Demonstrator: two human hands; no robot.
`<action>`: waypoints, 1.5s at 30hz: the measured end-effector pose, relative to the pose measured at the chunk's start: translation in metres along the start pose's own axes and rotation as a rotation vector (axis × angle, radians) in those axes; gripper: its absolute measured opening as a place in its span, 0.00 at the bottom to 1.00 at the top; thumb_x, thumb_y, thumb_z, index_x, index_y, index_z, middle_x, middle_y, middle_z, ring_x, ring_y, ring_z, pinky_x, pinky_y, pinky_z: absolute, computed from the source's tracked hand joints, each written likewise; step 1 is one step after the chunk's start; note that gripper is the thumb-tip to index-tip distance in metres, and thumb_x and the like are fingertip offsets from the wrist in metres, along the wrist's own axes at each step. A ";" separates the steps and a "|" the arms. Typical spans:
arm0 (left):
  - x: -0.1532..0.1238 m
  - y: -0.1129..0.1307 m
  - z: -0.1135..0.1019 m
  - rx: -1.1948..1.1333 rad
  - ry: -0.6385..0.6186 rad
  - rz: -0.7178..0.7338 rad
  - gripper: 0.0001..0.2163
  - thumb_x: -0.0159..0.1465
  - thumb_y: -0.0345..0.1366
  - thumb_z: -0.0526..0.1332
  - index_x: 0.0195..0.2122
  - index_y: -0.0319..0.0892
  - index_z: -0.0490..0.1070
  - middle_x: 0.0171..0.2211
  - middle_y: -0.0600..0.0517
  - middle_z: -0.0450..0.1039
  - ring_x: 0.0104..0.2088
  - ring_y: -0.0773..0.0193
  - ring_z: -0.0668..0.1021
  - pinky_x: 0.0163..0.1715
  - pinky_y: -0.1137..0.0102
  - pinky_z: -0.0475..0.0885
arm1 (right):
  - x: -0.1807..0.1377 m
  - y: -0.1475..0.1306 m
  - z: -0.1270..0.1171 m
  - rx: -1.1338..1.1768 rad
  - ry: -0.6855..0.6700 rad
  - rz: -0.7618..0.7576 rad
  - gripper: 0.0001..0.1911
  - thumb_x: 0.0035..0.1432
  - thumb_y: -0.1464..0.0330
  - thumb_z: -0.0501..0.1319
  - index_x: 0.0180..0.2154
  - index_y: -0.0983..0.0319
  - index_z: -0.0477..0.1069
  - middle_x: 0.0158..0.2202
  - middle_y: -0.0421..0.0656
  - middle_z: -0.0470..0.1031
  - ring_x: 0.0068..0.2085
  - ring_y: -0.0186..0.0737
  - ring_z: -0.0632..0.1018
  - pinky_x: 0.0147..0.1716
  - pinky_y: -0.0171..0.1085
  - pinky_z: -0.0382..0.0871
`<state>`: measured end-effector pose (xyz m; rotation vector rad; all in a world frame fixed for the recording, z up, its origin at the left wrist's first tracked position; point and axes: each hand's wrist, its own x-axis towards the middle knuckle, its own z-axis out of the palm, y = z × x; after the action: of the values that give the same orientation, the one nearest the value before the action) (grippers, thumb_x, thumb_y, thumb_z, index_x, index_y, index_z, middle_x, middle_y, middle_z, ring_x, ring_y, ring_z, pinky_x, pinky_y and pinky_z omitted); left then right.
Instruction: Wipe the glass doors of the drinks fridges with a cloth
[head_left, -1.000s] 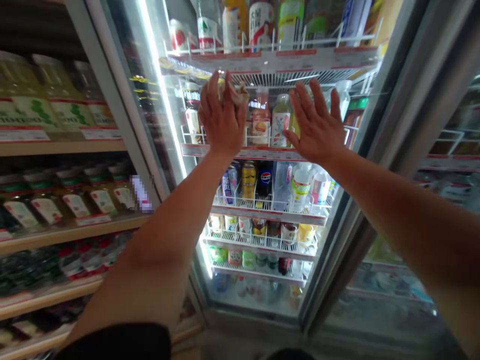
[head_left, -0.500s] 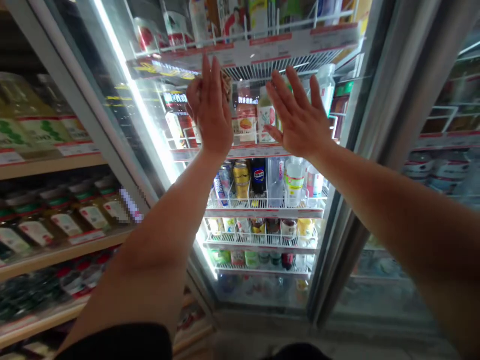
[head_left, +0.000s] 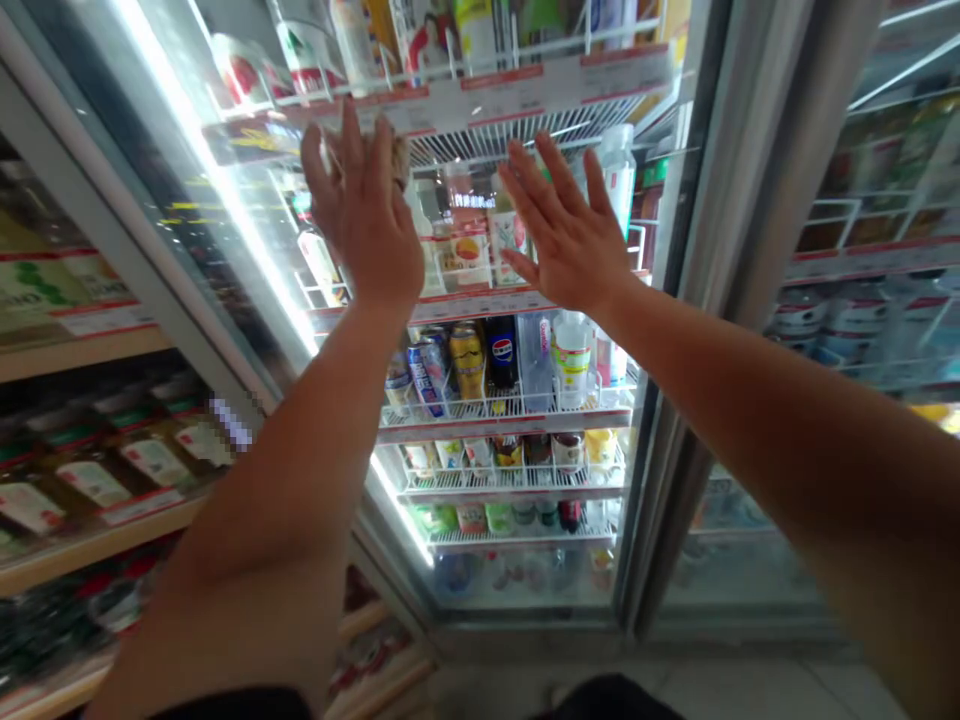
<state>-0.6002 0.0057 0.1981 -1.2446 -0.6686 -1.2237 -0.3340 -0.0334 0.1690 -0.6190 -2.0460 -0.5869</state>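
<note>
Both my arms reach forward to the glass door (head_left: 525,598) of a lit drinks fridge. Raised at the upper left, my left hand (head_left: 369,225) presses a crumpled beige-brown cloth (head_left: 400,162) toward the glass. Only the cloth's edges show beside the fingers; the palm side is hidden. To its right, my right hand (head_left: 570,230) is spread flat, palm toward the pane, holding nothing. Behind the glass stand a gold can (head_left: 468,362), a dark Pepsi bottle (head_left: 502,352) and a clear bottle with a yellow-green label (head_left: 572,358).
A bright light strip (head_left: 247,245) runs down the fridge's left side. On the left, wooden shelving (head_left: 90,545) carries rows of bottles. A metal door frame (head_left: 739,190) separates another fridge section on the right. Pale floor (head_left: 720,690) shows below.
My left hand with the cloth has moved left, its fingers now more spread. My right hand keeps its flat pose. The view has shifted slightly to the right.
</note>
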 end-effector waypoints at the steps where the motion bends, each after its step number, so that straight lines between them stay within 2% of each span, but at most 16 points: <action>1: -0.005 0.008 -0.001 -0.018 -0.006 -0.035 0.25 0.75 0.29 0.42 0.71 0.53 0.53 0.73 0.71 0.45 0.72 0.81 0.38 0.72 0.70 0.39 | 0.000 0.001 0.001 -0.002 0.006 -0.005 0.36 0.69 0.52 0.49 0.73 0.47 0.43 0.76 0.32 0.40 0.75 0.49 0.34 0.73 0.62 0.24; 3: -0.016 0.035 -0.012 -0.118 -0.179 -0.029 0.24 0.76 0.34 0.42 0.72 0.54 0.51 0.74 0.66 0.46 0.73 0.72 0.43 0.74 0.62 0.40 | 0.000 0.002 0.002 -0.015 0.023 -0.022 0.35 0.69 0.52 0.49 0.73 0.48 0.44 0.76 0.34 0.42 0.75 0.50 0.36 0.72 0.63 0.24; 5: -0.022 0.059 -0.028 -0.220 -0.379 0.040 0.23 0.76 0.37 0.43 0.71 0.56 0.56 0.73 0.62 0.50 0.74 0.65 0.46 0.72 0.56 0.48 | 0.000 0.003 0.004 -0.040 0.042 -0.036 0.35 0.69 0.52 0.48 0.73 0.47 0.43 0.75 0.34 0.45 0.75 0.49 0.37 0.73 0.63 0.25; 8: -0.017 0.056 -0.040 -0.330 -0.499 0.093 0.23 0.75 0.42 0.42 0.69 0.58 0.59 0.72 0.62 0.52 0.74 0.60 0.51 0.72 0.51 0.49 | 0.000 0.003 0.004 -0.057 0.047 -0.042 0.34 0.70 0.52 0.47 0.73 0.46 0.44 0.75 0.34 0.48 0.75 0.48 0.38 0.73 0.63 0.26; 12: -0.007 0.011 -0.030 -0.354 -0.480 -0.028 0.29 0.72 0.52 0.48 0.73 0.54 0.49 0.70 0.68 0.55 0.74 0.60 0.40 0.73 0.51 0.30 | 0.000 0.004 0.003 -0.022 0.038 -0.033 0.34 0.69 0.53 0.48 0.73 0.47 0.45 0.75 0.34 0.46 0.75 0.49 0.39 0.73 0.63 0.25; 14: -0.014 0.008 -0.030 -0.310 -0.421 -0.091 0.32 0.72 0.52 0.48 0.74 0.53 0.43 0.71 0.68 0.55 0.74 0.61 0.35 0.73 0.52 0.26 | 0.000 0.004 0.003 -0.006 0.036 -0.032 0.34 0.69 0.54 0.49 0.73 0.47 0.45 0.75 0.34 0.45 0.75 0.50 0.38 0.72 0.63 0.24; 17: -0.037 0.038 -0.045 -0.230 -0.330 -0.128 0.26 0.75 0.43 0.42 0.74 0.52 0.47 0.75 0.64 0.43 0.74 0.60 0.39 0.73 0.50 0.38 | -0.001 0.003 0.003 0.001 0.030 -0.027 0.34 0.69 0.54 0.49 0.73 0.46 0.45 0.75 0.31 0.44 0.75 0.48 0.38 0.73 0.61 0.23; 20: -0.052 0.070 -0.059 -0.287 -0.441 0.054 0.24 0.75 0.40 0.43 0.72 0.53 0.55 0.75 0.58 0.44 0.74 0.56 0.46 0.72 0.49 0.48 | -0.002 0.002 0.002 -0.015 0.027 -0.018 0.34 0.69 0.53 0.49 0.73 0.44 0.45 0.75 0.30 0.43 0.75 0.46 0.38 0.73 0.59 0.23; 23: -0.041 0.059 -0.049 -0.352 -0.503 0.109 0.24 0.74 0.41 0.45 0.71 0.55 0.55 0.73 0.59 0.51 0.74 0.59 0.49 0.72 0.51 0.48 | -0.002 0.003 0.002 -0.052 0.027 -0.022 0.34 0.70 0.54 0.48 0.73 0.45 0.43 0.75 0.31 0.44 0.75 0.47 0.39 0.73 0.60 0.25; 26: -0.019 0.025 -0.024 -0.288 -0.322 -0.050 0.25 0.75 0.41 0.42 0.73 0.55 0.49 0.74 0.66 0.43 0.74 0.62 0.43 0.73 0.51 0.41 | -0.002 0.004 0.002 -0.074 0.033 -0.039 0.34 0.70 0.55 0.49 0.73 0.46 0.43 0.75 0.33 0.44 0.75 0.48 0.39 0.73 0.63 0.26; 28: -0.011 0.015 -0.015 -0.245 -0.219 -0.131 0.25 0.76 0.41 0.39 0.73 0.55 0.47 0.75 0.69 0.38 0.74 0.66 0.39 0.74 0.52 0.39 | -0.002 0.006 0.003 -0.077 0.041 -0.047 0.35 0.69 0.55 0.49 0.73 0.46 0.43 0.75 0.34 0.46 0.75 0.49 0.39 0.73 0.64 0.27; 30: -0.011 0.023 -0.017 -0.228 -0.221 -0.148 0.25 0.76 0.41 0.37 0.73 0.55 0.47 0.75 0.70 0.37 0.74 0.68 0.39 0.74 0.53 0.41 | -0.002 0.007 0.004 -0.077 0.055 -0.053 0.35 0.69 0.55 0.50 0.73 0.46 0.43 0.75 0.35 0.47 0.75 0.49 0.40 0.73 0.65 0.28; 35: -0.004 0.049 -0.025 -0.317 -0.407 0.034 0.23 0.76 0.40 0.40 0.70 0.57 0.56 0.73 0.65 0.47 0.74 0.63 0.46 0.73 0.50 0.48 | -0.002 0.006 0.005 -0.088 0.058 -0.058 0.35 0.69 0.55 0.50 0.73 0.45 0.42 0.74 0.34 0.49 0.75 0.50 0.41 0.73 0.66 0.29; 38: 0.017 0.040 -0.009 -0.313 -0.336 0.021 0.22 0.76 0.40 0.43 0.70 0.55 0.58 0.73 0.64 0.49 0.73 0.64 0.47 0.74 0.50 0.47 | -0.003 0.005 0.004 -0.082 0.044 -0.044 0.35 0.69 0.54 0.49 0.73 0.44 0.41 0.74 0.33 0.48 0.75 0.50 0.40 0.73 0.66 0.28; 41: 0.025 0.044 0.000 -0.271 -0.267 -0.057 0.23 0.76 0.40 0.44 0.70 0.58 0.56 0.73 0.65 0.50 0.73 0.65 0.47 0.74 0.51 0.48 | -0.002 0.004 0.002 -0.056 0.036 -0.030 0.35 0.69 0.54 0.49 0.73 0.43 0.42 0.75 0.31 0.45 0.75 0.51 0.39 0.73 0.66 0.28; 45: 0.011 0.067 -0.014 -0.319 -0.423 0.014 0.26 0.74 0.37 0.43 0.73 0.60 0.48 0.73 0.65 0.49 0.74 0.64 0.46 0.74 0.50 0.48 | -0.002 0.005 0.004 -0.084 0.046 -0.026 0.34 0.70 0.54 0.48 0.73 0.43 0.43 0.75 0.30 0.43 0.75 0.49 0.40 0.74 0.62 0.27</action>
<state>-0.5380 -0.0190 0.1820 -1.8008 -0.7856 -1.0908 -0.3327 -0.0271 0.1661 -0.6233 -1.9965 -0.6992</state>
